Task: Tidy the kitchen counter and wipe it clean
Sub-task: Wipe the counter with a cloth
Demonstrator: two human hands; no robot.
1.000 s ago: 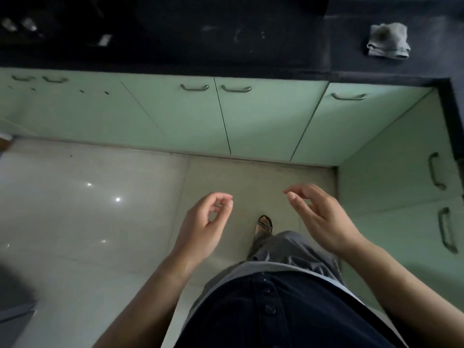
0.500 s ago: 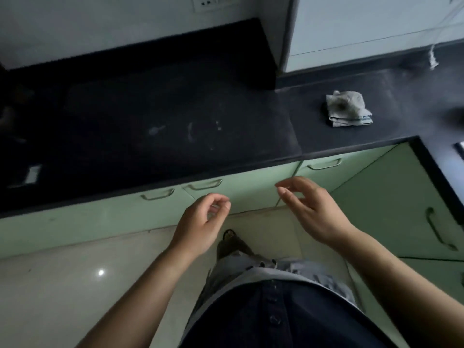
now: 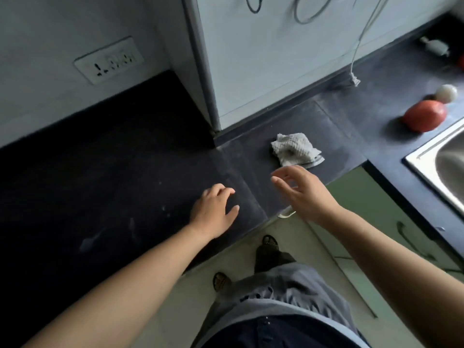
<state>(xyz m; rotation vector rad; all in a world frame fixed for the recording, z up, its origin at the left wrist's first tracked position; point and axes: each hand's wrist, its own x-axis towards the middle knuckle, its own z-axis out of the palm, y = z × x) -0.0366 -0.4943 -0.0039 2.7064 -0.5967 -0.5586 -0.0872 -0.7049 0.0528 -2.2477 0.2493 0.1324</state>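
Both left hand point(image 3: 213, 212) and right hand point(image 3: 307, 194), fingers point(image 3: 222, 190) relaxed, hold nothing near cloth point(image 3: 293, 148).

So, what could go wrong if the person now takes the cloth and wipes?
1. Wiping rightward, the cloth may knock the red round thing and the white ball toward the sink.
2. It could snag the cord that hangs down just behind it.

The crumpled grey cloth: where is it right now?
In the head view the cloth lies right of centre on the dark counter, just beyond the right hand and left of the sink.
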